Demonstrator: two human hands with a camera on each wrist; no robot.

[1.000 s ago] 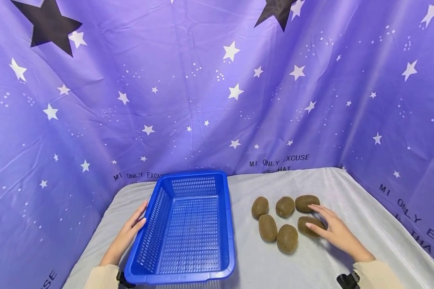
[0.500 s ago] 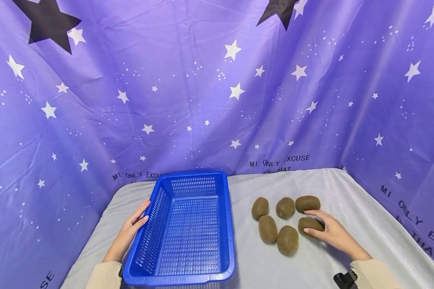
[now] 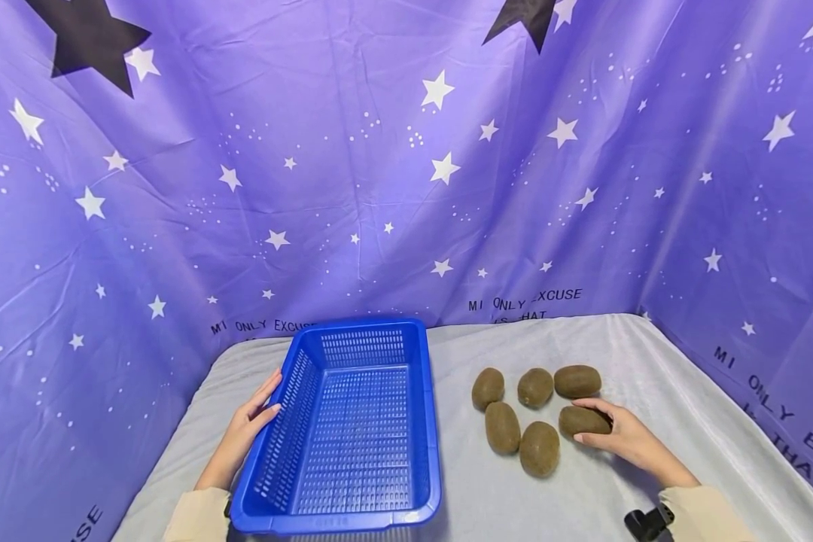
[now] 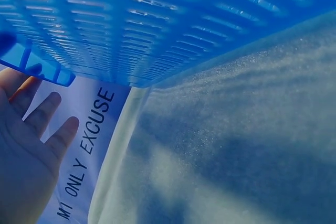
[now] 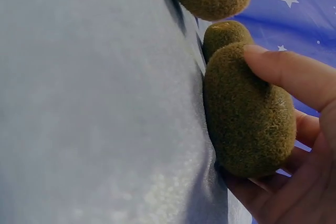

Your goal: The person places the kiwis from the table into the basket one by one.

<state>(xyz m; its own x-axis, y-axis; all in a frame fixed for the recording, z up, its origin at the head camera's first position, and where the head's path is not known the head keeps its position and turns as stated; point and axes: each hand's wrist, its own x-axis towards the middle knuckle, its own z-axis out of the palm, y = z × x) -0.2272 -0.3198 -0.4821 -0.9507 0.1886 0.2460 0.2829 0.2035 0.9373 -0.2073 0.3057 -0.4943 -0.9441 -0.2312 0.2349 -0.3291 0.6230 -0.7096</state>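
Note:
My right hand [image 3: 628, 439] grips a brown, fuzzy kiwi [image 3: 584, 421] at the right of the group, thumb on the near side and fingers on the far side. In the right wrist view that kiwi [image 5: 249, 114] lies on its side on the cloth, the thumb [image 5: 286, 72] pressed along it. My left hand [image 3: 239, 435] rests at the left side of a blue plastic basket [image 3: 436, 444] that has nothing in it. Seen from the left wrist, the fingers [image 4: 44, 114] are extended, the nearest ones at the basket's rim.
Several more kiwis lie close together on the grey cloth [image 3: 474, 489], among them one kiwi [image 3: 578, 382] just behind the gripped one and another kiwi [image 3: 539, 449] to its left. A purple star-patterned curtain [image 3: 352, 165] encloses the back and sides.
My right hand has drawn its fingers off the rear kiwi and closed them around the front right one. My left hand stays at the basket's side.

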